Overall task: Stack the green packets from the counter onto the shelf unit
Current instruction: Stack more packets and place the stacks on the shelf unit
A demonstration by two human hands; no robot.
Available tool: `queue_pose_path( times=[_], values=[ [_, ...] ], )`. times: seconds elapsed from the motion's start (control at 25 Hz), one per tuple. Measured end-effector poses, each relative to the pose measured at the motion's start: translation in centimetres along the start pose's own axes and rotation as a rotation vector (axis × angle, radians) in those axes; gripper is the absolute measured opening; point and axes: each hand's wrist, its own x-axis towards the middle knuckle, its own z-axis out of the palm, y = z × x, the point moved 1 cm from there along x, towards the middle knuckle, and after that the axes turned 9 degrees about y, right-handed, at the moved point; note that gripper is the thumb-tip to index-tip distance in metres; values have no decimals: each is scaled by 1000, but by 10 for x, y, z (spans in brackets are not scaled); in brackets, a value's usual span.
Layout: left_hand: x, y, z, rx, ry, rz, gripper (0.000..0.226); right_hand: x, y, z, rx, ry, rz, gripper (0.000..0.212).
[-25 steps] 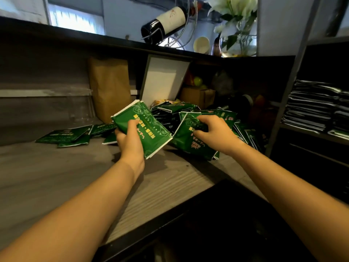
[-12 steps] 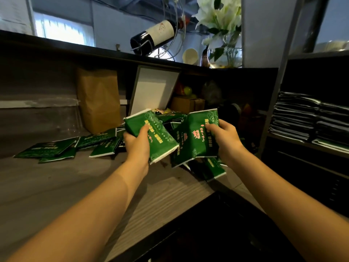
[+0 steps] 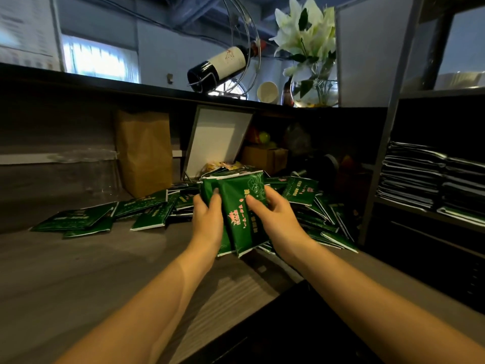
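Bundle [image 3: 237,214]: green packets, upright above the worktop [image 3: 105,271], between both grips.
Left grip [image 3: 208,219]: clasps its 9 o'clock edge.
Right grip [image 3: 275,219]: clasps its 3 o'clock edge.
Loose packets [image 3: 149,214]: strewn behind, 9 to 3 o'clock.
Shelf unit [image 3: 378,169]: 3 o'clock, holding stacks [image 3: 412,174].

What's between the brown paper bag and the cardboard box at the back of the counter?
In the head view, a white framed panel leans between the brown paper bag and the cardboard box, green packets heaped before it.
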Motion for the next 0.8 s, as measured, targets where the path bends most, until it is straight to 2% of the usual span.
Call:
queue_pose_path(
  times=[0.12,0.16,0.24,0.32,0.36,0.4,0.48,0.56,0.68,0.76,0.8],
  values=[
    [-12,-2,4,-21,-114,-32,88,-4,10,5,-98,177,-74,11],
    [-13,-4,4,39,-136,-4,88,-5,12,6,-156,207,-83,11],
    [-13,-8,5,73,-132,45,57,-6,11,4,-197,184,-29,12],
    [-10,-8,4,-29,-84,-9,35,3,0,-8,-142,127,88,9],
    [-5,-7,0,-96,-58,-59,31,10,-9,-19,-204,108,94,9],
    [0,-7,-3,-153,-35,-103,29,18,-19,-33,-385,87,33,11],
    [6,-6,-8,-208,-9,-167,34,31,-33,-58,-964,-15,-87,11],
    [13,-8,-12,-229,33,-183,38,32,-37,-66,-1425,-175,-42,22],
    [19,-11,-16,-248,77,-169,33,23,-26,-63,-1640,-365,175,50],
    [20,-11,-18,-267,79,-170,32,20,-17,-67,-1611,-423,301,68],
    [19,-10,-18,-281,71,-176,33,20,-15,-69,-1565,-400,327,73]
  ],
)
